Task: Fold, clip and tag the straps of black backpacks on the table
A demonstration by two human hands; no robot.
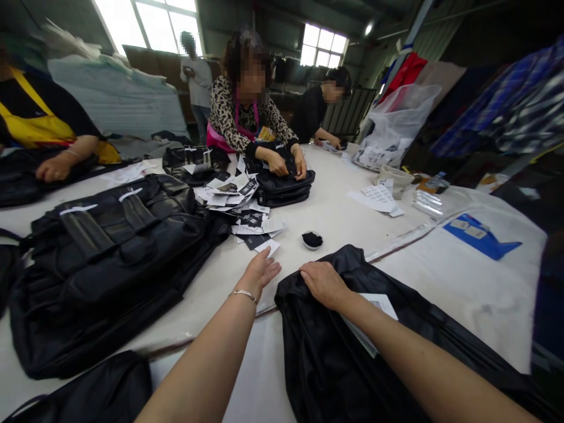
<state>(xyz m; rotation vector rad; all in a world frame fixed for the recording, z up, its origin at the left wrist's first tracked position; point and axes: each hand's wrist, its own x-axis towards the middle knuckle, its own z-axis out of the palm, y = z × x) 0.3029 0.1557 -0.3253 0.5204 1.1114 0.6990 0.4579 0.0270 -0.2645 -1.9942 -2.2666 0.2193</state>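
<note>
My left hand (261,271) reaches over the white table with its fingers apart and holds nothing. Its fingertips are beside a pile of black and white paper tags (258,242). My right hand (324,285) is curled over the far edge of a black, leather-like garment (308,346) in front of me. A white paper (382,304) lies on that garment, partly hidden by my right forearm. Just beyond my hands stands a small white dish (312,240) with black bits in it.
Stacked black garments (114,235) with white strips fill the left side. Across the table (339,194), a person in a leopard-print top (229,106) handles black pieces. Other people work at left and behind. A blue holder (480,236), a sticker sheet (379,198) and a plastic bag (396,120) are right.
</note>
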